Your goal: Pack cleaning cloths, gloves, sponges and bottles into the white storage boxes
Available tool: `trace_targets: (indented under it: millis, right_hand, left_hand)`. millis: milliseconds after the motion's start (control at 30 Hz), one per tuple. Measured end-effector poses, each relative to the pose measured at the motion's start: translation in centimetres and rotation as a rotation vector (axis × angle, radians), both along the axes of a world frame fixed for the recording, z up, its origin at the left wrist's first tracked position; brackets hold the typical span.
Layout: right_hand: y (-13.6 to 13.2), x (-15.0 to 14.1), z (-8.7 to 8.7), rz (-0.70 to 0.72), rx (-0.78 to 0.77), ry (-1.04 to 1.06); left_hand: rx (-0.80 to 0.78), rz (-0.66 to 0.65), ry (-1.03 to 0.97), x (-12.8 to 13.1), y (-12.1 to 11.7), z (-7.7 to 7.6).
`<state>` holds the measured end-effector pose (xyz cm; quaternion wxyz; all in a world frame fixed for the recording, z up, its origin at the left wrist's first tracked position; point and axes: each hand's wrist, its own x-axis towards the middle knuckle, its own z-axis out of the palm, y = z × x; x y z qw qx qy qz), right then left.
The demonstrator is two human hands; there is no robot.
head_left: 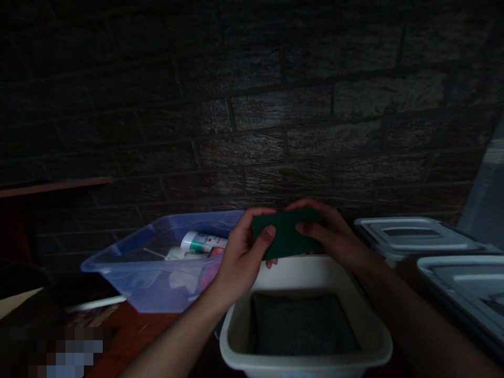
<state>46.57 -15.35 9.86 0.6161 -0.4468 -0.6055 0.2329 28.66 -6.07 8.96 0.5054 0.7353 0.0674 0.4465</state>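
Observation:
Between my two hands is a flat, rectangular dark green scouring pad (289,239), held up above the rear part of a cream plastic basin (303,273). My left hand (246,247) grips its left end, thumb on the near face and fingers behind. At the other end, my right hand (331,228) pinches it with the thumb in front and the fingers mostly hidden behind. Inside the basin lies a folded dark grey cloth (303,325), touched by neither hand.
To the left stands a translucent blue bin (145,289) holding a white bottle (202,241) and other items. Two lidded containers, one farther back (417,233) and one nearer (468,278), stand on the right. A dark brick wall (260,142) rises behind. A wooden ledge (55,186) juts in at left.

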Motion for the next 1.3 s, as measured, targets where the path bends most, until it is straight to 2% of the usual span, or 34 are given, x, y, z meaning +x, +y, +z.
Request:
trace_targets:
  millis: [567,867,967,1067,1167,1300]
  right_hand:
    - [0.6,0.5,-0.3,0.002,0.096,-0.135]
    - [0.4,0.5,-0.1,-0.042,0.058,-0.13]
    - [0.2,0.3,0.0,-0.026,0.048,-0.117]
    - [-0.1,0.0,0.1,-0.035,0.03,-0.079]
    - [-0.3,-0.4,0.2,-0.085,-0.039,-0.03]
    - [0.0,-0.5,0.0,-0.09,-0.063,0.013]
  left_hand:
    - [0.044,0.026,0.023,0.2,0.0,-0.4]
    - [0.049,0.025,0.028,0.1,-0.1,-0.3]
    - [0.068,0.067,0.029,0.1,0.0,-0.4]
    - [0.163,0.161,0.017,0.0,0.0,-0.5]
    - [0.351,0.26,0.009,-0.1,0.2,-0.7]
    - [0.498,0.297,0.011,-0.1,0.4,-1.1]
